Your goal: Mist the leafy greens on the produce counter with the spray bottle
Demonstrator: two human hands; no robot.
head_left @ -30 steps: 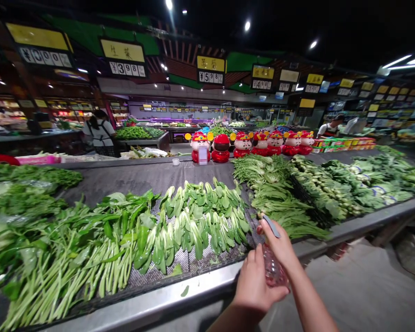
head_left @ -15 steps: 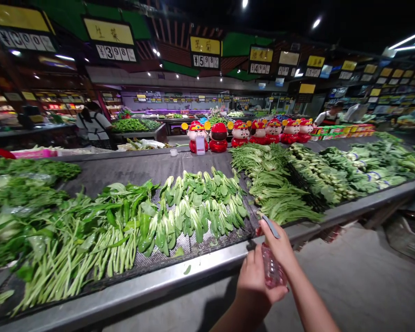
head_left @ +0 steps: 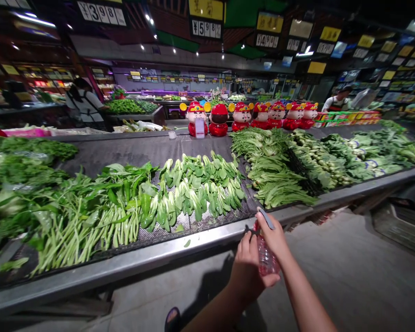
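Both my hands are together at the front edge of a vegetable display, low in the head view. A clear, pinkish-red spray bottle (head_left: pixel 267 258) with a grey top is between them. My left hand (head_left: pixel 246 260) is wrapped around its ribbed body. Around the neck and top, my right hand (head_left: pixel 274 235) is closed, and part of the grey head shows above its fingers. Leafy greens (head_left: pixel 197 189) lie in rows on the black mesh shelf just beyond. Palm and fingers hide much of the bottle.
A metal rail (head_left: pixel 131 263) borders the sloping shelf. Long-stemmed greens (head_left: pixel 79 230) lie left, more bunches (head_left: pixel 280 180) right. Red figurines (head_left: pixel 218 121) line the back ledge. A grey crate (head_left: pixel 401 226) stands right, and a slippered foot (head_left: pixel 173 318) is below. Two people are farther back.
My view has tilted downward, so the shelf and signs sit higher. A slippered foot has come into sight. Both hands keep their hold on the spray bottle.
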